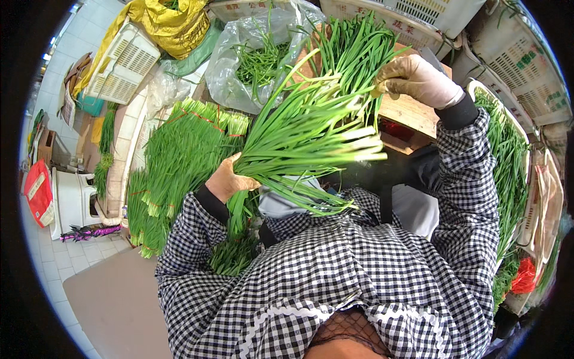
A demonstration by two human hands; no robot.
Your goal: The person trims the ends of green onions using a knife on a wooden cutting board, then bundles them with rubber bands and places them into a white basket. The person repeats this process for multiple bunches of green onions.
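Observation:
My left hand [228, 179] is wrapped round a loose bunch of garlic chives [299, 140], held up in front of my chest. The pale stalk ends point right and the green leaves droop below. My right hand [415, 81], in a thin stained glove, is raised at the right of the bunch with thumb and fingers pinched together. A few pale stalks reach its fingertips; exactly what is pinched is hard to make out. Behind the bunch, a loose pile of chives [359, 51] lies on a wooden board [412, 113].
Left of me are stacked chive bundles [185, 143] tied with red bands. A clear plastic bag [224, 75] holding green scraps sits ahead, near a yellow sack [173, 30] and a white crate [119, 66]. Chives fill a basket [502, 173] at right, near red ties [524, 276].

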